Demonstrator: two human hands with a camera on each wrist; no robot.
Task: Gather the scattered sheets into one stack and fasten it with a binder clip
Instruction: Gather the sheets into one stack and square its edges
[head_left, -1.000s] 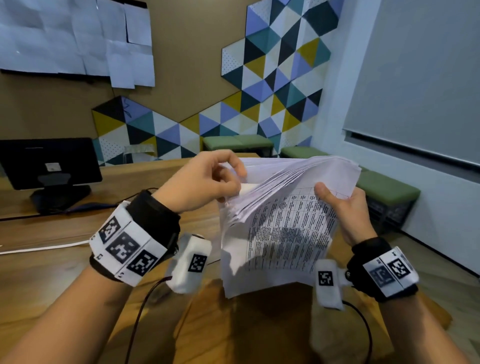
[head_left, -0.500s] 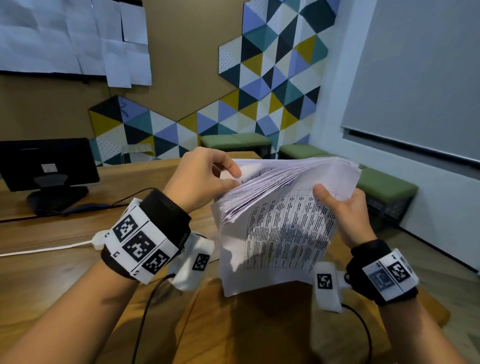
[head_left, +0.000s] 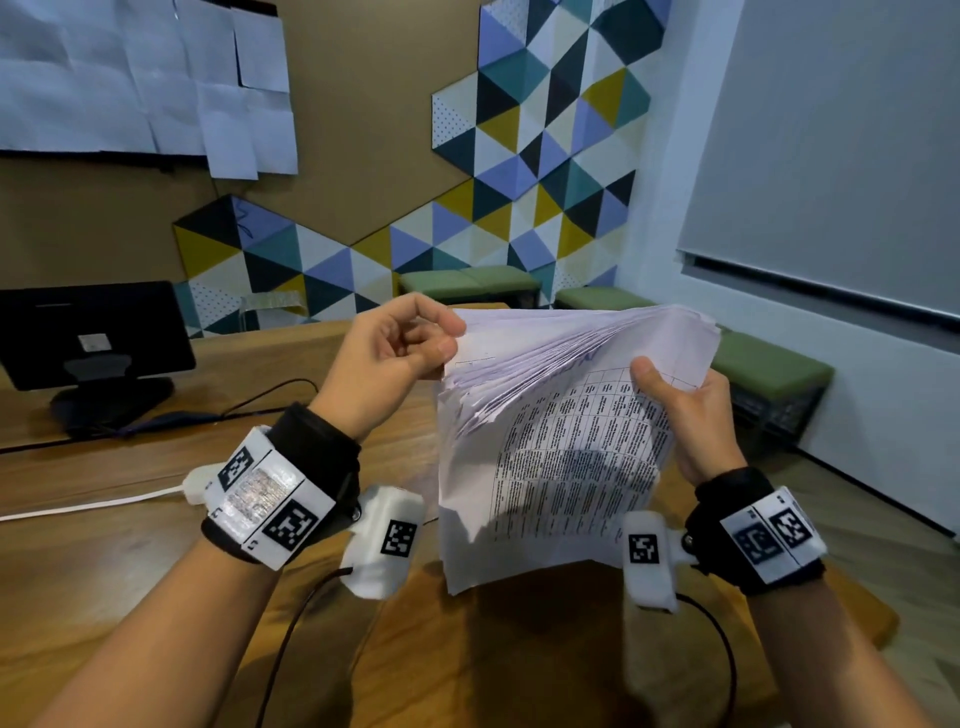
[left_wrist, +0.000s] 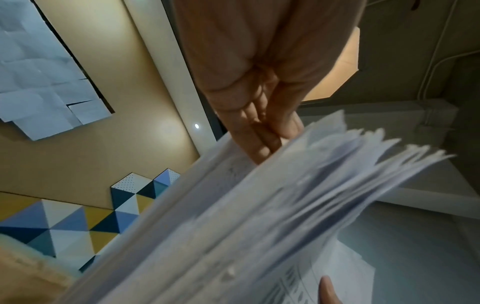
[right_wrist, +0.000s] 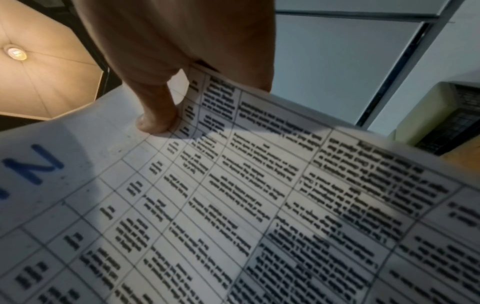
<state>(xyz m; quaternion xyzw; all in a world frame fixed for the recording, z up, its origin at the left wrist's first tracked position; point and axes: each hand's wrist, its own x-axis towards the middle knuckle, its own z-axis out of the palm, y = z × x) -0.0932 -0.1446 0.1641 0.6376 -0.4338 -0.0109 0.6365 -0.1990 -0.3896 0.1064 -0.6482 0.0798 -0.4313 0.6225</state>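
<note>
One stack of sheets (head_left: 561, 447) is held upright in the air above the wooden bench (head_left: 93, 561), between the two hands. The sheets are white, the near face printed with a ruled table of dark text; a blue handwritten mark shows on that face in the right wrist view. The upper left corner is fanned out, sheet edges staggered and uneven; the bottom edge hangs ragged, apart from the bench top. Sheets are too many and too blurred to count.

Two hands are in view. The left hand (head_left: 395, 353) pinches the fanned upper left corner, fingers curled. The right hand (head_left: 691, 410) grasps the upper right edge, thumb pressed flat on the printed face, fingers behind the stack.

No binder clip can be made out in any view.

On the bench: one black monitor (head_left: 88, 332) at far left, one white cable (head_left: 88, 506) and one dark cable (head_left: 270, 389) running left of the stack. Green cushioned seats (head_left: 769, 364) line the far and right walls. The near bench edge lies below the stack.
</note>
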